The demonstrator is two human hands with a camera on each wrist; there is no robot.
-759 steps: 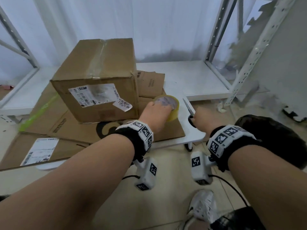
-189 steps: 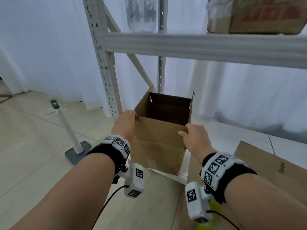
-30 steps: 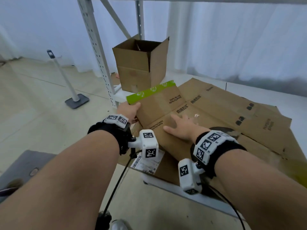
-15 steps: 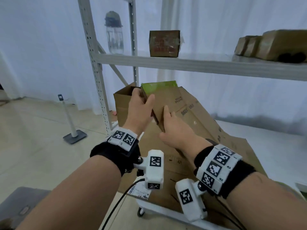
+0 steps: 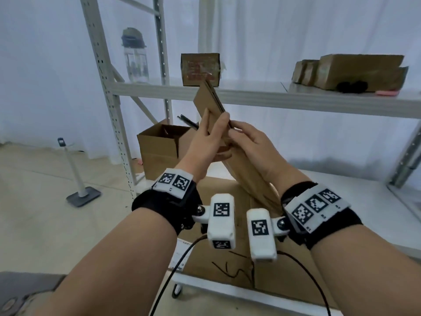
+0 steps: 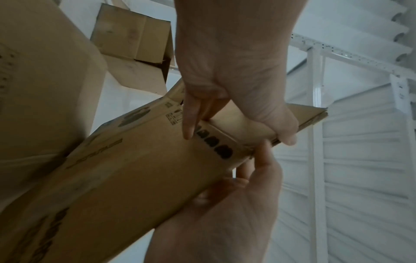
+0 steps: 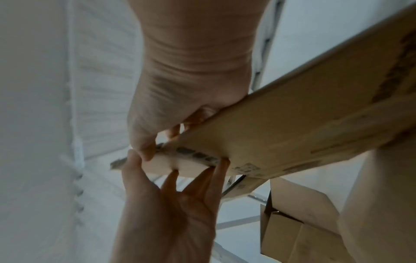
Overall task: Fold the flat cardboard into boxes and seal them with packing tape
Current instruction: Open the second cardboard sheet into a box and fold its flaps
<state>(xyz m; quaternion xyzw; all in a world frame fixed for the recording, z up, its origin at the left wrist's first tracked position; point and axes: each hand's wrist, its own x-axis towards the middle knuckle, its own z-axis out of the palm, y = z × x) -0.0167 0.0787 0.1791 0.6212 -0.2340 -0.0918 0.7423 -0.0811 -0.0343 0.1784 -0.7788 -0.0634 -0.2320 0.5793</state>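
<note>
- Flat cardboard (image 5: 213, 103) is in the air in front of the person, tilted, its top end up near the edge of the shelf (image 5: 296, 100) and its low end down toward the wrists.
- In the left wrist view this cardboard (image 6: 126, 165) shows printed black marks and a row of dark oval shapes beside the fold.
- Left hand (image 5: 206, 142) has a narrow grip on the cardboard: the thumb lies on one face and the fingers are behind, pinching the folded edge.
- Right hand (image 5: 252, 147) holds the same piece from the other side; in the right wrist view its fingers (image 7: 198, 179) are nearly straight and their tips touch the cardboard edge, with the thumb on the opposite face.
- The two hands touch each other at the fingertips, around the edge.
- More flat cardboard sheets (image 5: 223, 254) lie under the arms on a low white platform (image 5: 205, 283).
- An open box (image 5: 159, 149) stands behind the left hand, beside the white shelf post (image 5: 107, 92).
- On the shelf stand a bottle (image 5: 134, 58), a small brown box (image 5: 200, 68) and several brown boxes (image 5: 348, 70) at the right.
- A white stand with a grey base (image 5: 79, 185) is on the floor at the left.
</note>
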